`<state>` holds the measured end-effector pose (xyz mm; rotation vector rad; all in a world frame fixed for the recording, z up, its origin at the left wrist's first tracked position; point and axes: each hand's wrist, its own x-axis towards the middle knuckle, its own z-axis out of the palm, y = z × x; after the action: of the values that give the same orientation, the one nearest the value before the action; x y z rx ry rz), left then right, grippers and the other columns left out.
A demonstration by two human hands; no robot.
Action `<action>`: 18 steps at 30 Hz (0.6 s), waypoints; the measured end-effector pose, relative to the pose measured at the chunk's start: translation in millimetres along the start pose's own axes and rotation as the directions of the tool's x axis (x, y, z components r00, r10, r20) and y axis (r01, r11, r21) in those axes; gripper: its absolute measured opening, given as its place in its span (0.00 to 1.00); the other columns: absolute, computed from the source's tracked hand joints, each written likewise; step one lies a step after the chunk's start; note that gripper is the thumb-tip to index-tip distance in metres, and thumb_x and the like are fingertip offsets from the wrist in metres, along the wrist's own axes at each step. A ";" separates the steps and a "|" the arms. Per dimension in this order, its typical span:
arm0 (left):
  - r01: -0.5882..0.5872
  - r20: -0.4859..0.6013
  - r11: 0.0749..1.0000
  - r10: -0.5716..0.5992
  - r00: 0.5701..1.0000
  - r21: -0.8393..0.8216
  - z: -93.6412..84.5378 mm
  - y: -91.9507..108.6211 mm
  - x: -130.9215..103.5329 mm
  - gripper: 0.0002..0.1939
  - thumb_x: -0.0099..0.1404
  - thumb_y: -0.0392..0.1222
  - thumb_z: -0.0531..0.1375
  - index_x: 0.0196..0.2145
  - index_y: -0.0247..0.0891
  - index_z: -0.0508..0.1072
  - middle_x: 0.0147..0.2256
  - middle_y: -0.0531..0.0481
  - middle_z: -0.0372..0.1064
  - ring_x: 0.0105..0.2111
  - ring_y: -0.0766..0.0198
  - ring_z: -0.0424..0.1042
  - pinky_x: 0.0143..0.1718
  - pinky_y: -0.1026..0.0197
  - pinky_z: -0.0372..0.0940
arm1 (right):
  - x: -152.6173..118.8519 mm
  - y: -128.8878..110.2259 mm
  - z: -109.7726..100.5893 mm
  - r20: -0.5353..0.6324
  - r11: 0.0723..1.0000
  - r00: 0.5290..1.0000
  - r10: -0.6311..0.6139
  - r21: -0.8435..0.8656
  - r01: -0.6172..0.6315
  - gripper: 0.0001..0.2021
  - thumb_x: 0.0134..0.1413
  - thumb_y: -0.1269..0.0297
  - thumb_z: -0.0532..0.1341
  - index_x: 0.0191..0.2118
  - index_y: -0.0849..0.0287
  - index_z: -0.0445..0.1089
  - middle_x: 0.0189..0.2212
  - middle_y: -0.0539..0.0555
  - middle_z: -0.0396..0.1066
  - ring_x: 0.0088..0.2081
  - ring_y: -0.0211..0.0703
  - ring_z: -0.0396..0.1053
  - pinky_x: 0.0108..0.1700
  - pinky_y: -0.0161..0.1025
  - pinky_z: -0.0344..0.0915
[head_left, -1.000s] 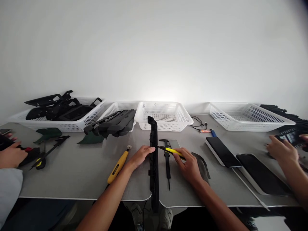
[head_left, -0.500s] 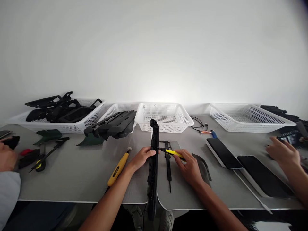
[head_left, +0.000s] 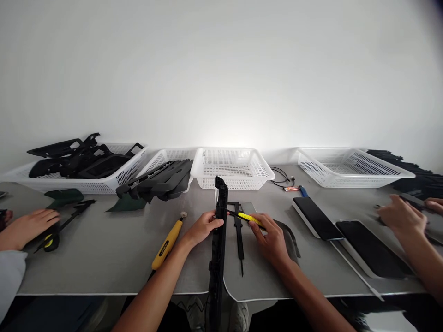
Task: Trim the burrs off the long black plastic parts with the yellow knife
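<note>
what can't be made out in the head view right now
In the head view:
- Black part: near end cut off by the bottom edge.
- Left hand: some fingertips hidden behind the black part.
- Thin yellow tool: rear end hidden by the right hand; tip too small to tell whether it touches.
- Grinder: lettering too small; rear end hidden by the left forearm.

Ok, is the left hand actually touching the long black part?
Touching. The head view shows the left hand gripping the long black part, its thumb lying over the part's left side, no gap between.
</note>
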<state>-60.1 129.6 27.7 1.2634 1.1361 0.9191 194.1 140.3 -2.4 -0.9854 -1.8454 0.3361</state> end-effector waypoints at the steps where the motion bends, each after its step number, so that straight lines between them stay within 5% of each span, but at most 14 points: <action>1: 0.000 0.005 1.000 0.000 1.000 0.001 0.1 -1.7 1.0 0.23 0.59 0.54 0.66 0.47 0.36 0.81 0.37 0.50 0.76 0.38 0.58 0.69 0.41 0.61 0.61 | -0.1 -1.3 -0.2 0.006 1.000 1.000 -0.015 0.005 0.015 0.09 0.73 0.59 0.58 0.48 0.53 0.75 0.39 0.54 0.78 0.41 0.45 0.76 0.44 0.39 0.71; 14: -0.083 0.145 0.994 0.072 0.987 0.073 1.4 -3.4 2.3 0.24 0.61 0.56 0.67 0.48 0.35 0.80 0.33 0.52 0.70 0.32 0.63 0.64 0.36 0.62 0.57 | -0.7 1.0 2.6 0.024 0.999 0.999 -0.024 -0.027 0.024 0.09 0.74 0.60 0.58 0.48 0.53 0.75 0.39 0.53 0.77 0.41 0.44 0.75 0.44 0.39 0.70; 18: -0.064 0.081 0.996 0.059 0.995 0.059 2.8 -5.1 2.6 0.25 0.62 0.60 0.66 0.43 0.34 0.80 0.34 0.50 0.72 0.36 0.60 0.67 0.40 0.61 0.60 | -1.1 -0.1 1.5 0.058 0.999 0.997 -0.049 0.003 0.049 0.08 0.73 0.61 0.58 0.48 0.53 0.75 0.39 0.53 0.77 0.41 0.44 0.75 0.44 0.38 0.70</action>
<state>-57.2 130.9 22.1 1.3798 1.0755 0.8778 193.0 139.7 -3.8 -0.9366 -1.9185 0.3399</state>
